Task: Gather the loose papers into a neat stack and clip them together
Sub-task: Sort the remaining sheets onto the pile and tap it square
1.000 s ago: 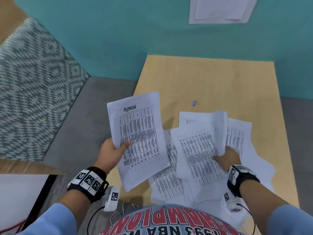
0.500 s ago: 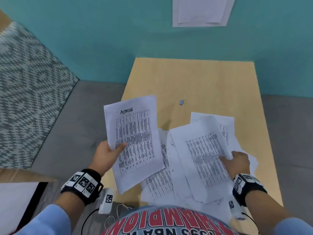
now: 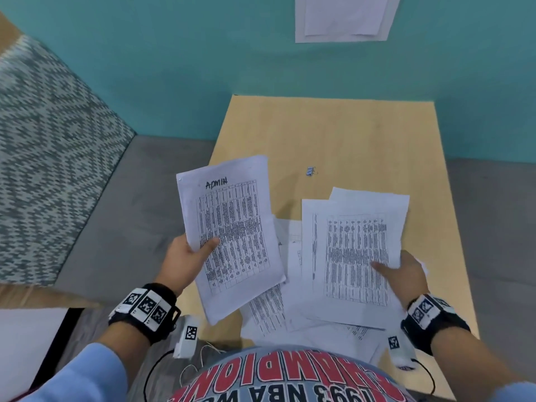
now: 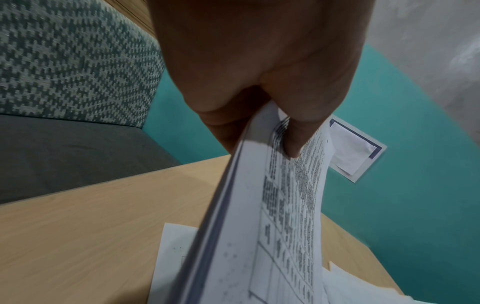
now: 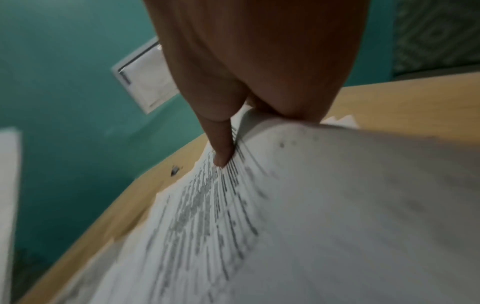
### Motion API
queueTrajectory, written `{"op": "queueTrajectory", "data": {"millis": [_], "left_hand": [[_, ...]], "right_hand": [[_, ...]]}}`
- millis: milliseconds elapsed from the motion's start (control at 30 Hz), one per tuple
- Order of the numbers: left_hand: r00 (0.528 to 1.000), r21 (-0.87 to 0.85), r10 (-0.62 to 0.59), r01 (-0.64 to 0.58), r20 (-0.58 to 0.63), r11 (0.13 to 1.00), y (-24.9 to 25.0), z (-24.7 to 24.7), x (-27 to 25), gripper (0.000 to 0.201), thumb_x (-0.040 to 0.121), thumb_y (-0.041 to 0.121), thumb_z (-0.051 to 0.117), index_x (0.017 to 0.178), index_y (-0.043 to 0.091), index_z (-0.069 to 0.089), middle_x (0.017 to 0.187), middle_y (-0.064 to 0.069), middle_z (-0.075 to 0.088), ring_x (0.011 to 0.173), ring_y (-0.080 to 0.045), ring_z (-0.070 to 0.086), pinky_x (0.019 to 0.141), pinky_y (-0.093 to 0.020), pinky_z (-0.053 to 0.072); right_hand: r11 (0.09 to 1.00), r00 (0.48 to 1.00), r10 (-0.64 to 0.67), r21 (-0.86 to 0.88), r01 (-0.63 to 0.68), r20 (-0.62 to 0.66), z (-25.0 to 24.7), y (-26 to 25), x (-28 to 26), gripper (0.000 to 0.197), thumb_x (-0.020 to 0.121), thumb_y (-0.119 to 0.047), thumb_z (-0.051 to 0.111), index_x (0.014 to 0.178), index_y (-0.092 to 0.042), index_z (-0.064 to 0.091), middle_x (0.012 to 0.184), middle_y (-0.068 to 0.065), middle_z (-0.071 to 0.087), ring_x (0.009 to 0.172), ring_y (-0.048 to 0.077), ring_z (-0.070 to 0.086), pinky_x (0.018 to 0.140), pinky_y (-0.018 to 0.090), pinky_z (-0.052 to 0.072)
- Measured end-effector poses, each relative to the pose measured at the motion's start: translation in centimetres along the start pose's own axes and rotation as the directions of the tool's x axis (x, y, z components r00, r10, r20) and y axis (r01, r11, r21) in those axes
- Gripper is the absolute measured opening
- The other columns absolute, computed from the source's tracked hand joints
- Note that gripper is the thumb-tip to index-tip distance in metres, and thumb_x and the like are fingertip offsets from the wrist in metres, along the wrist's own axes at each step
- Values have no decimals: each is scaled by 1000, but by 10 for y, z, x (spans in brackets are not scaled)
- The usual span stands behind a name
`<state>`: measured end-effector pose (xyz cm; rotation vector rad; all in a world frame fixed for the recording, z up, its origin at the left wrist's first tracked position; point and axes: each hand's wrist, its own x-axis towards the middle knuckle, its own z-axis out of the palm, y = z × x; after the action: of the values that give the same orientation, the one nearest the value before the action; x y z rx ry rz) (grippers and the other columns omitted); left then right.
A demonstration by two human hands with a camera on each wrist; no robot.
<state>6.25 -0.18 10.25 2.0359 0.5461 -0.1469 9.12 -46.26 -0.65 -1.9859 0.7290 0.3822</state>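
My left hand [image 3: 188, 253] pinches a thin bundle of printed sheets [image 3: 229, 233] headed "ADMIN", held above the table's left edge; the left wrist view shows the thumb on top of this bundle [image 4: 285, 205]. My right hand [image 3: 403, 271] grips a second set of printed sheets [image 3: 353, 256] by its right edge, lifted over the pile, thumb on the print [image 5: 221, 156]. More loose papers [image 3: 269, 311] lie spread on the wooden table [image 3: 348, 134] under both. A small binder clip [image 3: 311, 171] lies alone on the table beyond the papers.
A teal wall [image 3: 203, 53] with a pinned paper notice [image 3: 345, 15] stands behind the table. A patterned upholstered seat [image 3: 52, 158] is at the left, grey floor [image 3: 130, 198] between it and the table. Cables hang near my waist.
My right hand has lifted sheets off the pile and drawn them toward me and to the right. The left hand keeps hold of the ADMIN bundle, barely moved.
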Motion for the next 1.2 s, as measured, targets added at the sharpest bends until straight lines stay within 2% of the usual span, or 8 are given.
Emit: {"op": "queueTrajectory", "data": {"millis": [133, 267, 400, 600, 767, 900, 1033, 1200], "left_hand": [[1000, 1, 4, -4, 10, 1000, -1, 3, 5, 31, 95, 36, 76, 118, 15, 75, 103, -2, 81, 97, -23, 77, 86, -46, 63], [1000, 14, 17, -17, 26, 1000, 0, 8, 13, 34, 94, 38, 76, 119, 15, 74, 99, -5, 80, 89, -26, 76, 76, -39, 60], [998, 21, 14, -15, 60, 1000, 5, 13, 22, 29, 95, 36, 76, 108, 10, 76, 97, -17, 80, 91, -36, 77, 81, -52, 63], [967, 36, 21, -31, 254, 999, 25, 32, 28, 29, 93, 37, 77, 117, 21, 75, 89, 12, 83, 84, -7, 78, 77, -34, 64], [900, 67, 66, -105, 431, 992, 67, 64, 15, 32, 95, 33, 74, 107, 3, 73, 72, 9, 79, 55, -3, 70, 53, -18, 53], [825, -37, 102, -98, 556, 994, 96, 80, 1, 48, 89, 44, 79, 127, 15, 73, 110, 13, 78, 110, -3, 71, 112, -55, 47], [750, -171, 172, -79, 639, 982, 98, 84, 2, 88, 59, 75, 86, 128, 21, 73, 130, 2, 76, 124, -18, 71, 108, -41, 53], [757, -193, 204, -105, 620, 976, 113, 88, -5, 53, 78, 33, 92, 126, 20, 74, 125, 3, 79, 119, -15, 73, 108, -43, 56]], "right_hand": [[942, 974, 224, 250, -222, 20, -28, 26, -7, 112, 76, -41, 90, 160, -1, 28, 164, 10, 39, 148, 35, 40, 120, 50, 33], [881, 943, 331, 373, -292, -42, -47, 70, -28, 86, 77, -29, 91, 147, -3, 50, 146, 7, 57, 123, 36, 59, 112, 57, 42], [878, 953, 285, 428, -216, -104, -61, 98, -55, 32, 84, -21, 85, 113, -24, 72, 133, 11, 70, 119, 37, 66, 109, 61, 47], [847, 991, 132, 523, -96, -32, -82, 68, -91, 43, 92, -4, 74, 133, -11, 62, 130, 10, 68, 113, 29, 64, 107, 42, 42], [820, 994, -9, 569, -56, 112, -76, 32, -98, 45, 91, -10, 76, 133, -18, 67, 130, 3, 75, 124, 25, 68, 118, 53, 40], [796, 969, -95, 602, -63, 227, -62, -7, -94, 43, 93, -10, 73, 135, -10, 66, 131, 10, 74, 121, 32, 71, 112, 59, 46], [796, 938, -158, 602, -64, 308, -42, -46, -87, 55, 88, -19, 83, 139, -13, 64, 134, 10, 72, 127, 32, 67, 116, 60, 42], [805, 842, -194, 572, -156, 504, -33, -84, -86, 55, 86, -19, 81, 137, -11, 64, 136, 9, 71, 128, 27, 67, 116, 54, 44]]}}
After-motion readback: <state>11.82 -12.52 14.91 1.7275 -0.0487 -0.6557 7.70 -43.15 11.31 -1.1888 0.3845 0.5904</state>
